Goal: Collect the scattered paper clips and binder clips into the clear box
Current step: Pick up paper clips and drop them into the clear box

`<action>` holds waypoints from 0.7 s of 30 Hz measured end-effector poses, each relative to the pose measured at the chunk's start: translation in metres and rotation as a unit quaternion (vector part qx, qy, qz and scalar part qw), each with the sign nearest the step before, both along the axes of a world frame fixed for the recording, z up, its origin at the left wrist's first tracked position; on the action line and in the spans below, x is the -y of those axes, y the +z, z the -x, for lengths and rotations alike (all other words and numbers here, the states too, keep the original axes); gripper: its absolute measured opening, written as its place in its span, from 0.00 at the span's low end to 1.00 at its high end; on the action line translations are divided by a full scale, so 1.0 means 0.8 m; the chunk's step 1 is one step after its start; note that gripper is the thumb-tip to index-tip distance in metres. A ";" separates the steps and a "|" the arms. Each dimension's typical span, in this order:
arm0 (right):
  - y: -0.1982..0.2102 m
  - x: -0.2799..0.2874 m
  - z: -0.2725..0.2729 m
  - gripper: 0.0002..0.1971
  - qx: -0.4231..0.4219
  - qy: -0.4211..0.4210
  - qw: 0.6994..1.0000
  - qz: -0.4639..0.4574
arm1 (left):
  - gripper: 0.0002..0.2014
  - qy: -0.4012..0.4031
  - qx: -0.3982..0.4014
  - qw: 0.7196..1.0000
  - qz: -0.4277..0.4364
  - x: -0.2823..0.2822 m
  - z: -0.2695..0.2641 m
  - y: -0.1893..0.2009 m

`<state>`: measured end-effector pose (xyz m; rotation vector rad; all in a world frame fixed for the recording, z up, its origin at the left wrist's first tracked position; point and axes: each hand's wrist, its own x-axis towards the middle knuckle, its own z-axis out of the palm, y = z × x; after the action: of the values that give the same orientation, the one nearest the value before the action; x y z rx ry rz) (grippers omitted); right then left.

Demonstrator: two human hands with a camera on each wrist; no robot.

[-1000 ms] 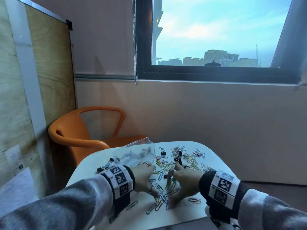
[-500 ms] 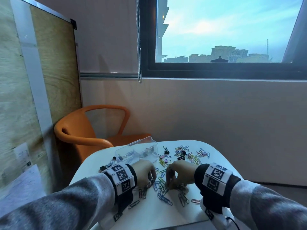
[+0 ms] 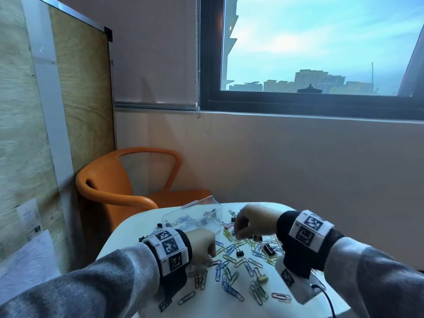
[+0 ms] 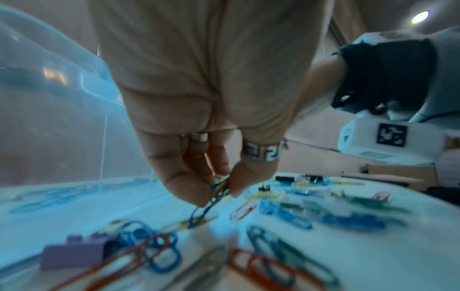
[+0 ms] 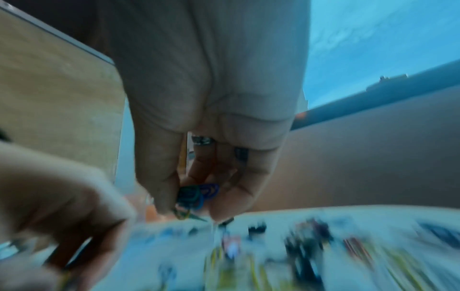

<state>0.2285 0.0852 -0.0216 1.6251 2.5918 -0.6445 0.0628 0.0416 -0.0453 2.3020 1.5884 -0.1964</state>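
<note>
Coloured paper clips (image 3: 231, 269) and small binder clips (image 3: 268, 249) lie scattered over the white table (image 3: 128, 232). The clear box (image 3: 195, 220) stands open at the table's far left with a few clips inside. My left hand (image 3: 203, 245) is low over the table just in front of the box and pinches a bunch of blue paper clips (image 4: 219, 192) between thumb and fingers. My right hand (image 3: 249, 223) is raised above the pile, to the right of the box, and grips a bundle of blue and green paper clips (image 5: 196, 194).
An orange chair (image 3: 119, 182) stands behind the table on the left, beside a wooden panel (image 3: 78, 92). A wall with a window (image 3: 321, 47) is straight ahead. A purple binder clip (image 4: 74, 256) and red clips lie near my left wrist.
My right hand has lifted off the table with clips and moved up toward the box. My left hand has drawn in and closed on clips near the box. The head view tilted.
</note>
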 end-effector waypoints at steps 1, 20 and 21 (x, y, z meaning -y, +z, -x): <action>0.010 -0.008 0.006 0.11 -0.014 -0.001 0.999 -0.037 | 0.15 0.005 0.027 1.000 -0.007 0.001 0.005 0.005; -0.003 -0.052 0.042 0.09 -0.148 -0.036 0.966 -0.207 | 0.11 0.093 0.181 0.956 -0.210 -0.072 0.030 0.032; 0.000 -0.048 0.036 0.10 -0.166 -0.051 0.961 -0.215 | 0.13 0.084 0.158 0.962 -0.204 -0.074 0.028 0.028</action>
<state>0.1993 0.1236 -0.0216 1.9230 3.0787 -0.4037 0.0400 0.1007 -0.0227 2.3096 1.7637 0.5627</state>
